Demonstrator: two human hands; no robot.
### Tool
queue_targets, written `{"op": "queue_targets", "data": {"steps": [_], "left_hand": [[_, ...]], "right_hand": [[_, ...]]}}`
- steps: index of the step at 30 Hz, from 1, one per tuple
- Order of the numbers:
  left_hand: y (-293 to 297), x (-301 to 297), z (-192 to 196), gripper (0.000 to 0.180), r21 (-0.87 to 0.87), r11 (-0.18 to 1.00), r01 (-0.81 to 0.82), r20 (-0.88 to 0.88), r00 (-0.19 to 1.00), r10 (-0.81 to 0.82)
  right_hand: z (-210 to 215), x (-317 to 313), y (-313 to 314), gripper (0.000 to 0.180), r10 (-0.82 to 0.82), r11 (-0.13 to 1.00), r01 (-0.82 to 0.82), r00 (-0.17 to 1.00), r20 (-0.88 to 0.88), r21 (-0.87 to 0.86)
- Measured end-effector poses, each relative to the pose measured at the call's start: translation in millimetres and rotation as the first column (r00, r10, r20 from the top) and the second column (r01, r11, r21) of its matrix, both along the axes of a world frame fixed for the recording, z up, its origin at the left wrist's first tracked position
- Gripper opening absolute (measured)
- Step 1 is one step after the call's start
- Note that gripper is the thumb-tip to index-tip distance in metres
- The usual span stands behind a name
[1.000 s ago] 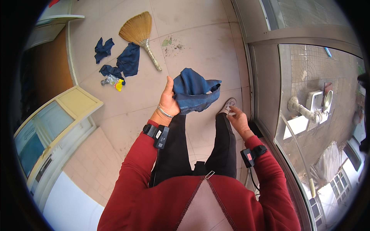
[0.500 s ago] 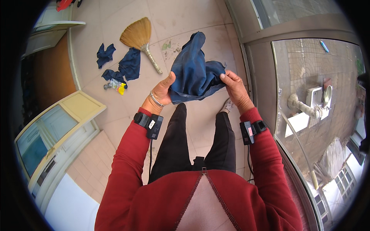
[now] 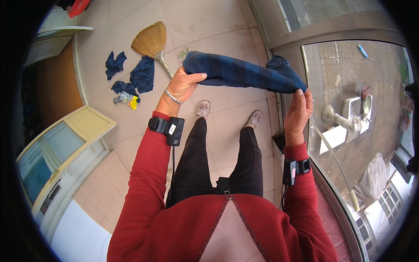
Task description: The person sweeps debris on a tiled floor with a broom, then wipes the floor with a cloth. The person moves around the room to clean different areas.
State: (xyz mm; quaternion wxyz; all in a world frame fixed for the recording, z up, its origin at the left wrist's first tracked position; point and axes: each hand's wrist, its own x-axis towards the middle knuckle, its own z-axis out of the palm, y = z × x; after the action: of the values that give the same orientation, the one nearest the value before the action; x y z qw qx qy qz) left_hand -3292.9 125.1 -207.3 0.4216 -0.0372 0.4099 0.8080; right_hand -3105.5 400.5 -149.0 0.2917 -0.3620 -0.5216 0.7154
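Observation:
A dark blue cloth point(image 3: 238, 72) with faint lighter bands is stretched sideways in front of me, above the floor. My left hand point(image 3: 180, 89) pinches its left end, thumb on top and fingers behind the fabric. At the other end, close to the window frame, my right hand point(image 3: 298, 114) grips the corner between thumb and fingers. Part of the cloth bunches up near that right corner. Beyond my left hand lies a straw broom point(image 3: 149, 39), its wrapped handle partly hidden behind my fingers.
Dark blue cloth scraps point(image 3: 142, 75) lie on the tiled floor point(image 3: 218, 131) at left, beside a small clear-and-yellow plastic packet point(image 3: 129, 100). A yellow-framed window sash point(image 3: 89, 126) juts in from the left. Along my right runs a metal window frame point(image 3: 286, 61). Something red point(image 3: 78, 7) shows top left.
My hands have moved apart and farther forward, my right hand going right toward the window. The cloth went from hanging bunched to pulled out lengthwise between them.

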Motion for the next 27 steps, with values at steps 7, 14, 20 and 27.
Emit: {"op": "queue_targets", "data": {"steps": [7,14,20,27], "left_hand": [[29.0,-11.3,-0.8,0.03,-0.287,0.952,0.104,-0.182,0.97,-0.161],[55.9,-9.1,13.2,0.034,-0.636,0.757,0.15,-0.047,0.971,-0.233],[62.9,0.5,10.4,0.038,-0.714,0.699,0.044,-0.025,0.996,-0.089],[42.6,46.8,-9.8,0.044,-0.794,0.602,0.082,-0.471,0.542,-0.696]], "right_hand": [[-9.7,3.8,30.9,0.024,-0.079,0.915,-0.038,0.959,0.271,0.402],[-15.5,18.1,55.8,0.017,-0.077,0.94,-0.024,0.956,0.282,0.34],[-0.5,19.0,83.4,0.037,0.232,0.973,-0.199,0.859,0.456,-0.119],[-17.1,55.2,62.2,0.054,0.394,0.314,-0.934,0.293,0.871,0.172]]}}
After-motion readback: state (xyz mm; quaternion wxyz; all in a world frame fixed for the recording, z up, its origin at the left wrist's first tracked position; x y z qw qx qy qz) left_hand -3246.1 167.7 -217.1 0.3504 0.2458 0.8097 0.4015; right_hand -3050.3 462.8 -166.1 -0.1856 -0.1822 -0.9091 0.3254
